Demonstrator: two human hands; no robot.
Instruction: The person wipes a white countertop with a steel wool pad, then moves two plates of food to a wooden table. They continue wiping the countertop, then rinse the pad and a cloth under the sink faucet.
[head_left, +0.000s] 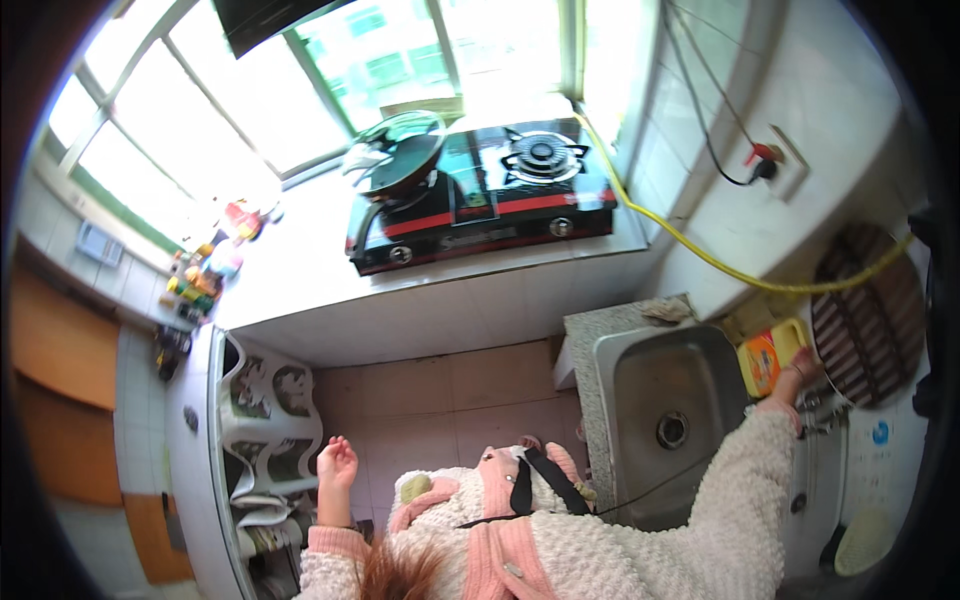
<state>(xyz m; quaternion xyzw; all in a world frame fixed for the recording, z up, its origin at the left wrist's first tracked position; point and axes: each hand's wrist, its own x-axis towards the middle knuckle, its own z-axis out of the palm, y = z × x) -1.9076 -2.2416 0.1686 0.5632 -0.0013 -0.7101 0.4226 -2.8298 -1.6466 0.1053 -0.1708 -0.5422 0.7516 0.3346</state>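
At the right, beyond the sink's side, a yellow detergent jug [762, 362] with an orange label leans by the wall. My right hand [797, 374] is closed at the jug's handle side, its fingers partly hidden. Below that hand is the tap [822, 418]. The steel sink [622, 400] with its round drain [672, 430] lies just left of the jug. My left hand [338, 464] is raised over the floor near the white shelf rack, palm up, fingers loosely curled and holding nothing.
A two-burner gas stove [480, 225] carries a pan [400, 165] with a glass lid on its left burner. A yellow gas hose [690, 240] runs along the wall to the right. A brown striped round item [868, 320] stands beside the jug. Bottles [195, 285] crowd the left counter.
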